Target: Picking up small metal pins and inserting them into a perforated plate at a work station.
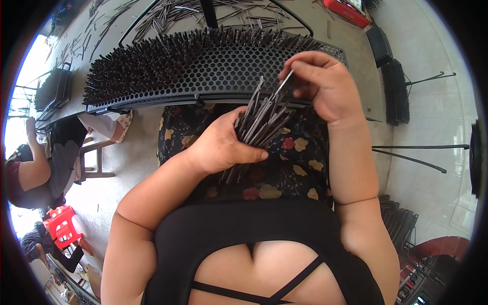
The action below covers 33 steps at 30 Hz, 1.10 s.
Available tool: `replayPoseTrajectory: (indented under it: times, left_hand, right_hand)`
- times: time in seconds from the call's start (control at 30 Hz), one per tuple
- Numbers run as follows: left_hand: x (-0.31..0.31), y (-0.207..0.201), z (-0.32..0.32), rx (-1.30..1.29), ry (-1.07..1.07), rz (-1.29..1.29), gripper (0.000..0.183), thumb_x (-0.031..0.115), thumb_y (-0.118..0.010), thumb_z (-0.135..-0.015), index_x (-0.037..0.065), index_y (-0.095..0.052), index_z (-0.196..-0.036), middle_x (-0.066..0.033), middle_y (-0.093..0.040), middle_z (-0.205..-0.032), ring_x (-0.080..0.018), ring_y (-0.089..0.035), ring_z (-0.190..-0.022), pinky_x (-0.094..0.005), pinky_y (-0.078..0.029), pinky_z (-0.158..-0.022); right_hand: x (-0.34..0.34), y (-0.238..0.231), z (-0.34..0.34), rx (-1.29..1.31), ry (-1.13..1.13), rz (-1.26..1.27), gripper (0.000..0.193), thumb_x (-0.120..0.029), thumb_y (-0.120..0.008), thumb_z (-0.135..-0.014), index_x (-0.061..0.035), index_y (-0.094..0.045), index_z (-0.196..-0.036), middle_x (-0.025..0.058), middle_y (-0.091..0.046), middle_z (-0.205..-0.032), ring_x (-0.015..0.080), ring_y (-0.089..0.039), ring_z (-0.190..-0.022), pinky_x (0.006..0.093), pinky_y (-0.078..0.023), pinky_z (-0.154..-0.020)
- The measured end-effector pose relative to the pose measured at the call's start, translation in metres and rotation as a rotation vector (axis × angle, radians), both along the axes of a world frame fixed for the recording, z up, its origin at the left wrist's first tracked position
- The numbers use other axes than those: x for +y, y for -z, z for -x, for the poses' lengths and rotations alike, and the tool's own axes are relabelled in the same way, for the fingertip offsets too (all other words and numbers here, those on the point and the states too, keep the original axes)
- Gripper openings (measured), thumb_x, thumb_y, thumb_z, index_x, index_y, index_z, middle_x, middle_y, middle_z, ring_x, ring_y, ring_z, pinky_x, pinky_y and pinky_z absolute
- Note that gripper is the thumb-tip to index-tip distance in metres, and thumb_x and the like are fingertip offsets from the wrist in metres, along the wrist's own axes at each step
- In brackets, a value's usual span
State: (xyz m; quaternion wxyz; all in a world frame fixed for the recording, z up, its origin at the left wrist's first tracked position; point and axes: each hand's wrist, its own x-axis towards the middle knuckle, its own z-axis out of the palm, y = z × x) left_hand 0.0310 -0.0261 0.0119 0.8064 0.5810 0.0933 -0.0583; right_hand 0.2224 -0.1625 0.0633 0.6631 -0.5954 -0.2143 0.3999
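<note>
Above the perforated rack (236, 67) the middle is free, but upright dark rods (133, 71) crowd its left side.

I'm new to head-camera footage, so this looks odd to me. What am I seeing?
No machine here: these are a person's bare hands, filmed from a fisheye camera on their head, looking down, so straight edges bend. The left hand holds a bundle of thin sticks; the right hand pinches one stick near its end. Beyond is a black rack with many holes, dark pegs crowding its left side. Loose sticks lie scattered on the table behind.
</note>
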Motion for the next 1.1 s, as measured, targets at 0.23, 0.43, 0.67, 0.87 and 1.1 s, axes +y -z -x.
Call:
replayPoseTrajectory:
  times: [0.23, 0.43, 0.67, 0.87, 1.1]
  left_hand:
    - [-0.004, 0.003, -0.001, 0.077, -0.023, 0.013, 0.047, -0.002, -0.077, -0.069, 0.004, -0.057, -0.111, -0.0018, -0.063, -0.093, -0.0108, -0.059, -0.085, -0.0271, -0.049, -0.079]
    - [-0.003, 0.001, -0.003, 0.078, 0.014, -0.055, 0.047, -0.001, -0.078, -0.070, 0.003, -0.056, -0.112, -0.0016, -0.063, -0.092, -0.0105, -0.058, -0.084, -0.0269, -0.049, -0.078]
    - [-0.003, 0.004, -0.003, 0.063, -0.008, -0.023, 0.047, 0.000, -0.079, -0.069, 0.003, -0.057, -0.110, -0.0013, -0.063, -0.092, -0.0106, -0.058, -0.082, -0.0265, -0.049, -0.077]
    - [0.004, -0.004, 0.000, -0.064, 0.156, 0.075, 0.055, 0.002, -0.082, -0.067, 0.002, -0.057, -0.116, -0.0024, -0.064, -0.093, -0.0118, -0.060, -0.084, -0.0275, -0.050, -0.078]
    - [0.003, -0.004, -0.001, 0.014, 0.189, 0.111, 0.060, 0.003, -0.083, -0.065, 0.001, -0.056, -0.118, -0.0035, -0.065, -0.097, -0.0134, -0.061, -0.087, -0.0284, -0.051, -0.082]
  right_hand:
    - [0.012, 0.013, -0.045, -0.769, 0.545, -0.253, 0.010, -0.006, -0.073, -0.087, -0.0026, -0.067, -0.094, 0.0063, -0.072, -0.082, 0.0136, -0.068, -0.069, 0.0219, -0.050, -0.060]
    - [0.028, 0.020, -0.039, -1.174, 0.698, -0.082, 0.011, -0.008, -0.078, -0.079, -0.0058, -0.069, -0.086, 0.0050, -0.071, -0.077, 0.0151, -0.068, -0.072, 0.0268, -0.052, -0.067]
    - [0.022, 0.026, -0.038, -1.627, 0.428, 0.143, 0.011, -0.013, -0.076, -0.077, -0.0062, -0.074, -0.085, 0.0041, -0.072, -0.090, 0.0236, -0.065, -0.082, 0.0324, -0.051, -0.070]
    - [0.012, 0.006, 0.007, -0.067, -0.345, -0.006, 0.016, -0.009, -0.072, -0.086, -0.0008, -0.071, -0.100, 0.0081, -0.073, -0.090, 0.0108, -0.068, -0.078, 0.0201, -0.051, -0.060]
    - [0.004, 0.011, -0.022, -0.213, 0.253, -0.231, 0.015, -0.006, -0.073, -0.085, -0.0013, -0.065, -0.097, 0.0102, -0.072, -0.083, 0.0139, -0.066, -0.065, 0.0207, -0.046, -0.052]
